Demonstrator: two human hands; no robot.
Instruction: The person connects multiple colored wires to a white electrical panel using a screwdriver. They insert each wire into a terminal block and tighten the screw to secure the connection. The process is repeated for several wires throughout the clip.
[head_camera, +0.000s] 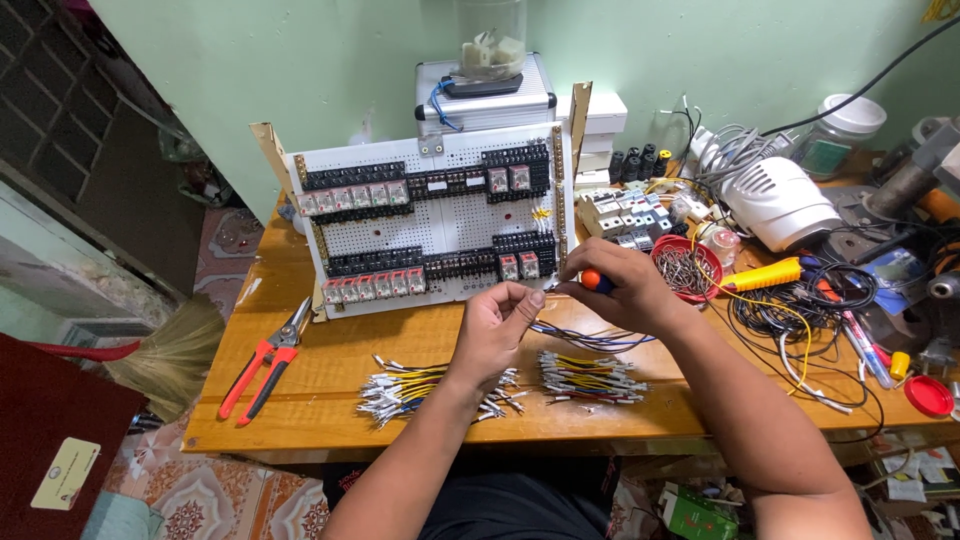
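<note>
The left hand (497, 325) is curled into a loose fist with thumb and forefinger pinched together, apparently on the end of a thin wire, though the wire there is too fine to make out clearly. The right hand (622, 284) is closed around a small screwdriver with an orange-and-blue plastic handle (593, 281), its rounded orange end showing between the fingers; the tip is hidden. Both hands meet just in front of the lower right corner of a white perforated panel (440, 222), which stands tilted back on the table and carries rows of black terminal blocks and clear, boxy relays with red marks. Below the right wrist a few thin blue and white wires (590, 338) trail across the smooth, glossy orange-brown wooden table (330, 385). Nearer the body lie two loose heaps of short cut wires, yellow, black and white with pale sleeved ends: one bundle (410, 388) under the left forearm, the other bundle (590, 380) just right of it. Red-handled metal pliers (263, 364) lie well apart on the left. A round red bowl of small metal pieces (686, 268) sits just beside the right hand, with a yellow plastic tool (765, 274) and tangled black cables (800, 300) beyond.
</note>
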